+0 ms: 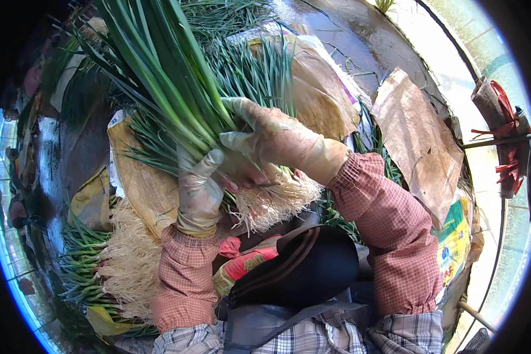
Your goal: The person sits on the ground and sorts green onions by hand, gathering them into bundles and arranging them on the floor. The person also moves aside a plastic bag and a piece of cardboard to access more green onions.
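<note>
A bunch of green onions (183,93) slants up and away in front of me, its long leaves toward the top left. My left hand (199,190), in a pale rubber glove, is wrapped around its lower stalks, thumb across the front. From the right, my gloved right hand (283,132) grips the bunch's edge, with a stalk between thumb and forefinger. Below the hands lie more onions with pale stringy roots (276,199); the lower end of the held bunch is blurred and partly hidden.
At left, a pile of rooted onions (128,261) lies beside a tan sheet (148,181). More green leaves (248,71) spread beyond the hands near brown sheeting (318,88). A loose brown sheet (418,146) and a printed yellow-green sack (455,239) are at right. My dark-clad knee (301,265) is close below.
</note>
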`<state>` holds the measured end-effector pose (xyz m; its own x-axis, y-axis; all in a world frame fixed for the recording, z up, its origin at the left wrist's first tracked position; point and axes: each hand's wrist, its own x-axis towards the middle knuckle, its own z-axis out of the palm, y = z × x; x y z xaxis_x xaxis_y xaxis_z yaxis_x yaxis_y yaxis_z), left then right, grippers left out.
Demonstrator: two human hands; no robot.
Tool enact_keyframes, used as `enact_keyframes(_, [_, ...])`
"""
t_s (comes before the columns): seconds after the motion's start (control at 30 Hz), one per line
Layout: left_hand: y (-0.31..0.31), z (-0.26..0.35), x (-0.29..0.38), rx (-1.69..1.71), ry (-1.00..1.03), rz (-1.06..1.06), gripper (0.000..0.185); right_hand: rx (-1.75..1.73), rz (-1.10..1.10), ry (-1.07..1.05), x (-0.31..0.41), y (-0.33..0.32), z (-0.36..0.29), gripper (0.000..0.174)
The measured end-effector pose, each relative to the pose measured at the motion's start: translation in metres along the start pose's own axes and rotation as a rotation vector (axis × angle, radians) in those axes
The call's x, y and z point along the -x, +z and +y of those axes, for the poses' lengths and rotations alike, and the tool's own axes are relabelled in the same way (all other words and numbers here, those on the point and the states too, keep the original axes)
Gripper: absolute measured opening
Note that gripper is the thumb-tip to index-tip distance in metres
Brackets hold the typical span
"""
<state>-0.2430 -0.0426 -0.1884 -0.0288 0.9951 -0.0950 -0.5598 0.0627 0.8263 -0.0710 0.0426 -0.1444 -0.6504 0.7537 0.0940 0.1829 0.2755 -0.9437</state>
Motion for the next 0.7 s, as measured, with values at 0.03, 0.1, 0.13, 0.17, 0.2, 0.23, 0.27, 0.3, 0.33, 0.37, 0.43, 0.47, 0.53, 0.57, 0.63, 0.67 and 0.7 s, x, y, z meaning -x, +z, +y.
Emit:
enact_keyframes(0.03, [-0.007, -0.020, 0.005, -0.003, 0.035, 0.038, 0.046, 0.008, -0.035, 0.157, 0.011, 0.004, 0.016, 0.049])
enact_keyframes(0.1, [-0.021, -0.076, 0.017, 0.019, 0.096, 0.191, 0.057, -0.016, -0.071, 0.328, 0.036, 0.016, 0.059, 0.046])
enact_keyframes(0.13, [-0.032, -0.105, 0.024, 0.041, 0.005, 0.241, 0.060, 0.062, -0.025, 0.361, 0.045, 0.030, 0.084, 0.043])
enact_keyframes(0.17, [-0.039, -0.137, 0.025, 0.049, -0.058, 0.346, 0.061, 0.122, -0.060, 0.508, 0.052, 0.042, 0.108, 0.041])
enact_keyframes(0.2, [-0.047, -0.165, 0.024, -0.037, -0.223, 0.466, 0.061, 0.299, -0.111, 0.609, 0.060, 0.053, 0.131, 0.040])
enact_keyframes(0.23, [-0.059, -0.185, 0.023, -0.065, -0.385, 0.535, 0.059, 0.177, -0.102, 0.694, 0.067, 0.060, 0.150, 0.042])
enact_keyframes(0.27, [-0.069, -0.197, 0.028, -0.120, -0.330, 0.500, 0.057, 0.156, -0.094, 0.677, 0.074, 0.065, 0.165, 0.045])
enact_keyframes(0.3, [-0.075, -0.207, 0.028, -0.175, -0.359, 0.529, 0.055, 0.296, -0.117, 0.706, 0.077, 0.066, 0.176, 0.047])
enact_keyframes(0.33, [-0.085, -0.208, 0.030, -0.236, -0.318, 0.445, 0.052, 0.383, -0.128, 0.585, 0.082, 0.067, 0.183, 0.050])
enact_keyframes(0.37, [-0.096, -0.202, 0.032, -0.342, -0.462, 0.422, 0.050, 0.271, -0.143, 0.586, 0.086, 0.063, 0.186, 0.054])
enact_keyframes(0.43, [-0.103, -0.188, 0.036, -0.166, -0.340, 0.354, 0.049, 0.214, -0.074, 0.540, 0.092, 0.052, 0.182, 0.050])
enact_keyframes(0.47, [-0.106, -0.176, 0.038, -0.190, -0.444, 0.424, 0.051, 0.239, -0.042, 0.526, 0.096, 0.046, 0.178, 0.046])
enact_keyframes(0.53, [-0.104, -0.159, 0.043, -0.254, -0.450, 0.545, 0.072, 0.219, 0.127, 0.467, 0.107, 0.038, 0.168, 0.032])
enact_keyframes(0.57, [-0.101, -0.150, 0.046, -0.273, -0.388, 0.576, 0.083, 0.172, 0.197, 0.437, 0.115, 0.036, 0.164, 0.028])
enact_keyframes(0.63, [-0.090, -0.136, 0.049, -0.391, -0.276, 0.534, 0.089, 0.196, 0.158, 0.454, 0.129, 0.043, 0.160, 0.027])
enact_keyframes(0.67, [-0.083, -0.132, 0.047, -0.626, -0.156, 0.513, 0.093, -0.022, 0.079, 0.559, 0.136, 0.047, 0.162, 0.027])
enact_keyframes(0.7, [-0.079, -0.124, 0.048, -1.121, 0.003, 0.457, 0.092, 0.420, 0.116, 0.107, 0.138, 0.057, 0.165, 0.031])
